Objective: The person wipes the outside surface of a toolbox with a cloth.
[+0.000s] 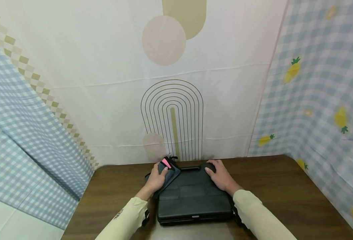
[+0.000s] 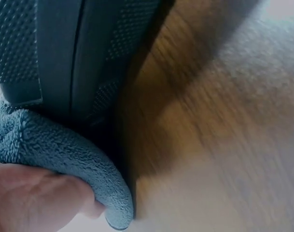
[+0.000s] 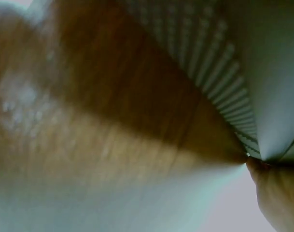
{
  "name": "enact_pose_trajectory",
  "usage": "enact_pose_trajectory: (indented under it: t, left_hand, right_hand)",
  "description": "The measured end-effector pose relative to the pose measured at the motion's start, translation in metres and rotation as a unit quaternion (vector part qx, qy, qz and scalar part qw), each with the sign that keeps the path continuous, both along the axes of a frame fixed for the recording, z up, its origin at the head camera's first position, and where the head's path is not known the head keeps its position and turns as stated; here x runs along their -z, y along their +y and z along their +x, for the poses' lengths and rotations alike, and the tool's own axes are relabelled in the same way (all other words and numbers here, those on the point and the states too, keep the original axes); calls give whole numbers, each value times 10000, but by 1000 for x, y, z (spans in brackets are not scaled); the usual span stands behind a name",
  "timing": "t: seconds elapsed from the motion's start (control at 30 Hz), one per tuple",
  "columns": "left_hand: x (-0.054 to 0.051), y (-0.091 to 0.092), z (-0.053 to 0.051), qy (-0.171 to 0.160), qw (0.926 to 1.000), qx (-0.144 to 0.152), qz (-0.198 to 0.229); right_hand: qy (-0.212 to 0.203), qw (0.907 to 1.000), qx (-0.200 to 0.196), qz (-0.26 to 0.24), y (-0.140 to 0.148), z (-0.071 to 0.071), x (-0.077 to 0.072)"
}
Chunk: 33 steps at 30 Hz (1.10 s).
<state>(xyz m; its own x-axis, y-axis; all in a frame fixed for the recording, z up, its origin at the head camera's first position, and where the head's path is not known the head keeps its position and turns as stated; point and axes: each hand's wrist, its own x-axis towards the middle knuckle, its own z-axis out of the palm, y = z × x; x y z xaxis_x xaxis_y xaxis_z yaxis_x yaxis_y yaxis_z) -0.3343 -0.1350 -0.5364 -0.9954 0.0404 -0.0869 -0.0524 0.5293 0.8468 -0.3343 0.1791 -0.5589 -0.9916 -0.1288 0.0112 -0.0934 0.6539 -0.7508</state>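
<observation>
Black case lay flat on table, handle side near far edge, between far corners. Left hand grasped grey-blue cloth against case's far left corner; right hand clasped far right corner (presumably bracing case against any push through cloth).

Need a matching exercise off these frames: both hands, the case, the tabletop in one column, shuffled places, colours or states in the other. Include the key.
Column 1
1. left hand
2. right hand
3. case
4. tabletop

Column 2
A. brown, wood-grained
B. at the far right corner of the case
C. holding a grey-blue cloth
D. black, lying flat

Pairs: 1-C, 2-B, 3-D, 4-A
</observation>
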Motion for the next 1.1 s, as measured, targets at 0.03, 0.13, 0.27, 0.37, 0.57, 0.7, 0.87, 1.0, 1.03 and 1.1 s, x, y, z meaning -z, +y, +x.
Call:
enact_pose_trajectory:
  t: [0.03,0.13,0.27,0.37,0.57,0.7,0.87,1.0,1.03,1.1]
  left_hand:
    - [0,0,1,8,10000,-8,-5]
    - [-1,0,4,34,10000,-21,-32]
    - [-4,-1,12,74,9999,20,-77]
    - [-5,-2,20,71,9999,74,-36]
    - [-3,-2,50,75,9998,118,107]
    - [0,0,78,381,9991,57,147]
    - [15,3,112,626,9977,-125,-233]
    - [18,2,134,336,9992,-16,-214]
    - [17,1,138,229,9996,28,-164]
    - [14,1,144,24,9998,54,-212]
  right_hand:
    - [-7,10000,15,-14,-1,1,0]
    - [-12,10000,45,-32,-2,2,-2]
    - [-38,10000,73,-55,-2,1,-3]
    - [-48,9999,127,-59,-3,2,-4]
    - [-61,9998,207,-9,-4,3,-4]
    - [-72,9997,239,22,-5,3,-6]
    - [-120,9995,282,7,-6,2,-6]
    - [-154,9995,290,6,-5,2,-4]
    - [-152,9995,281,31,-5,2,-4]
    - [-172,9994,285,29,-5,2,-2]
